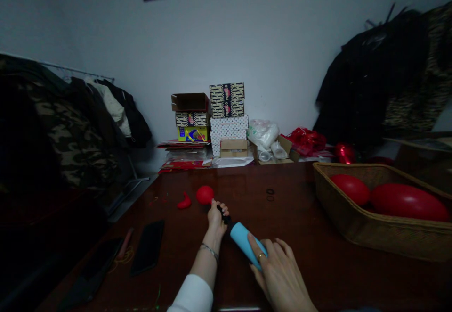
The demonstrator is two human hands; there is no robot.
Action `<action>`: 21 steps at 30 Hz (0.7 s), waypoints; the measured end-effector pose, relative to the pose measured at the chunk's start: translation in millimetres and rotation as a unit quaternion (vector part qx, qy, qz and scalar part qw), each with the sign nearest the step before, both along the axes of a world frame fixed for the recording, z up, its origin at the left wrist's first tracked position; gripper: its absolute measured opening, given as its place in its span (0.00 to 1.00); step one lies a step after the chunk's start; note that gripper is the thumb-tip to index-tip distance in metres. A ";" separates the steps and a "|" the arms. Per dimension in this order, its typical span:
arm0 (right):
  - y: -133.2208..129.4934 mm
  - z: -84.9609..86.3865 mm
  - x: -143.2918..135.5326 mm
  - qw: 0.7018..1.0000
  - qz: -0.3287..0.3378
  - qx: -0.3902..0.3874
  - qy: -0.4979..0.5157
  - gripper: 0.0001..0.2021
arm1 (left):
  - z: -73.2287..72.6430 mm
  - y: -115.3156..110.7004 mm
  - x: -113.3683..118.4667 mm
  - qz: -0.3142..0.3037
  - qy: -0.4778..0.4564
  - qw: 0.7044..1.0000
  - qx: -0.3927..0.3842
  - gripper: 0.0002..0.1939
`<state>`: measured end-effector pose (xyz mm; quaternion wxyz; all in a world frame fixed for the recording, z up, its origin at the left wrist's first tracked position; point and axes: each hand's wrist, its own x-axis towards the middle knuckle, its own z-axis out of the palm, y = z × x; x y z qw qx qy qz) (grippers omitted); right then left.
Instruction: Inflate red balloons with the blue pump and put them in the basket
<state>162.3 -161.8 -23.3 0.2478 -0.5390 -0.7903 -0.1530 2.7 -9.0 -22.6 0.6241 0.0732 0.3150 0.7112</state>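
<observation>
Reaches forward from the lower edge with the left arm, in a white sleeve [193, 294] ending short of a thin bracelet [209, 250] at the wrist. Slants that forearm away and slightly rightward over the dark red-brown table [289, 217], with little bend at the wrist. Closes the left hand [216, 215] around the black end piece [226, 219] of a blue cylinder [241, 236], curling the fingers in from the right and pointing the thumb forward, right up to the near end of a small round red balloon [205, 194]. Cannot tell, behind the curled fingers, how balloon and black piece meet.

Grasps the near part of the cylinder with the right hand [280, 269], coming in from the lower right, back of the hand upward. Stretches one finger, wearing a gold ring [261, 256], along the cylinder's top, bends the others beside it, and sets the thumb along the lower left side. Holds both hands near each other without touching, the left farther forward, the cylinder aslant between them.

Just left of the round balloon, a small curved red balloon [184, 202] on the table. Farther right, two black loops [270, 192]; at the right edge, a wicker basket [384, 239] with large red balloons [409, 201] inside.
</observation>
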 end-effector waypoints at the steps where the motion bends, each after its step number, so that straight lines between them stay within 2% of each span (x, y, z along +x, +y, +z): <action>1: -2.7 -1.8 6.2 1.000 0.009 0.017 0.000 0.29 | 1.3 2.1 -2.5 0.003 -0.002 1.000 0.000 0.14; 5: -15.8 -4.3 33.1 0.995 0.052 0.082 -0.036 0.28 | 8.3 9.4 -17.1 0.008 -0.006 1.000 0.009 0.14; 10: -30.6 -0.1 53.2 0.986 0.080 0.115 -0.090 0.28 | 15.0 11.0 -29.1 0.009 -0.015 1.000 0.010 0.14; 17: -27.8 3.1 53.9 0.984 0.076 0.125 -0.098 0.27 | 11.4 6.9 -25.3 0.016 -0.017 1.000 0.015 0.15; 21: -20.1 4.5 41.1 0.989 0.060 0.114 -0.077 0.28 | 12.1 2.4 -17.2 0.010 -0.017 1.000 0.012 0.15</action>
